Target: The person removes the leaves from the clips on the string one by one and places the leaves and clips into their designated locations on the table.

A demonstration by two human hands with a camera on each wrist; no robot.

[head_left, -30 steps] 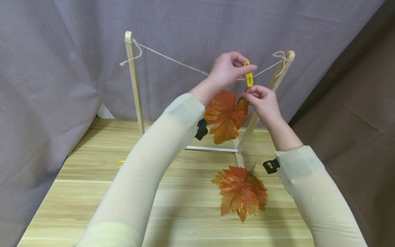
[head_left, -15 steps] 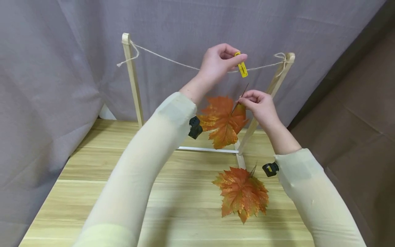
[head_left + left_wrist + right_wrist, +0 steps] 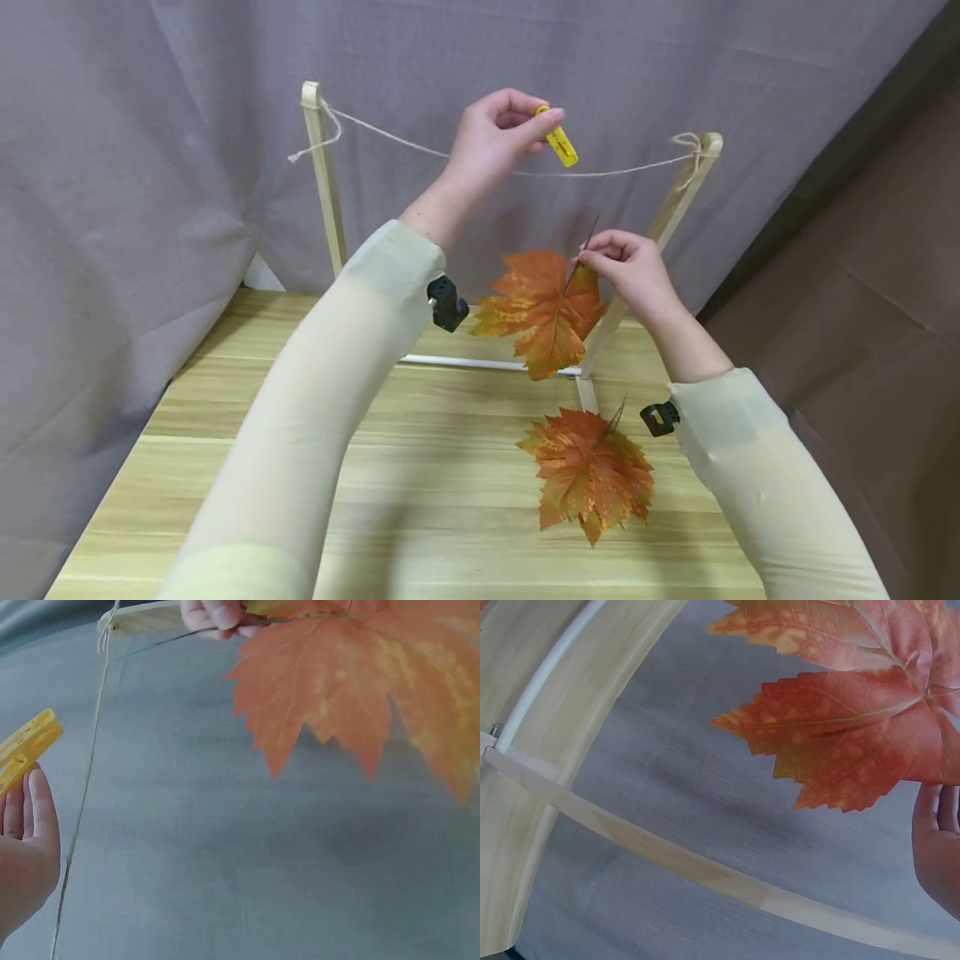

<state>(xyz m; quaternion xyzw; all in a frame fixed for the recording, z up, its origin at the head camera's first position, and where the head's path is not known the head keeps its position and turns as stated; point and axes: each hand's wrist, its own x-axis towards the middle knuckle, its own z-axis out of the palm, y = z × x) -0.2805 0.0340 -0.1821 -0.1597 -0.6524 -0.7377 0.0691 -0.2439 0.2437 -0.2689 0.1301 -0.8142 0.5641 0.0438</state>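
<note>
In the head view my left hand [image 3: 498, 133] pinches a yellow clothespin [image 3: 561, 146] between thumb and fingers, up near the string [image 3: 622, 172]. The left wrist view shows the clothespin [image 3: 30, 746] to the left of the string, apart from it. Lower and to the right, my right hand [image 3: 630, 262] pinches the thin brown stem of an orange maple leaf [image 3: 543, 312], whose blade hangs below the string. The stem's tip points up toward the string, with a gap between. In the right wrist view the leaf [image 3: 847, 731] covers part of my fingers.
Two wooden posts [image 3: 324, 183] hold the string, tied at each top. A white rod [image 3: 472, 362] joins them low down. More orange maple leaves [image 3: 592, 475] lie stacked on the wooden table [image 3: 435, 500]. A grey curtain [image 3: 420, 50] hangs behind.
My left hand has moved left and up with the clothespin, away from the stem. My right hand has lowered slightly with the leaf. The string now shows between the posts beside my left hand.
</note>
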